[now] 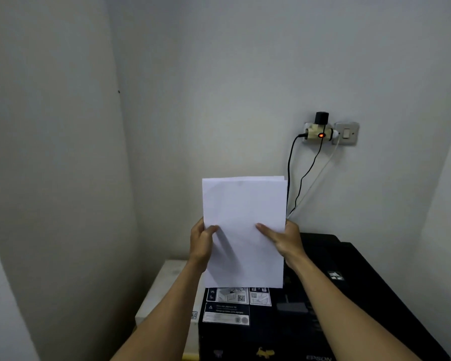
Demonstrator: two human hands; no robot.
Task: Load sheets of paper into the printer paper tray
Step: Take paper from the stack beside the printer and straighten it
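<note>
Bare forearms reach up over the black Epson printer (pixel 349 295), holding a thin stack of white paper sheets (pixel 244 230) upright above it.
Loading looks barely begun: no sheet sits in any tray visible. Left hand (pixel 199 246) and right hand (pixel 288 242) grip the stack's side edges, thumbs across the front, fingers hidden behind; lowering remains.
</note>
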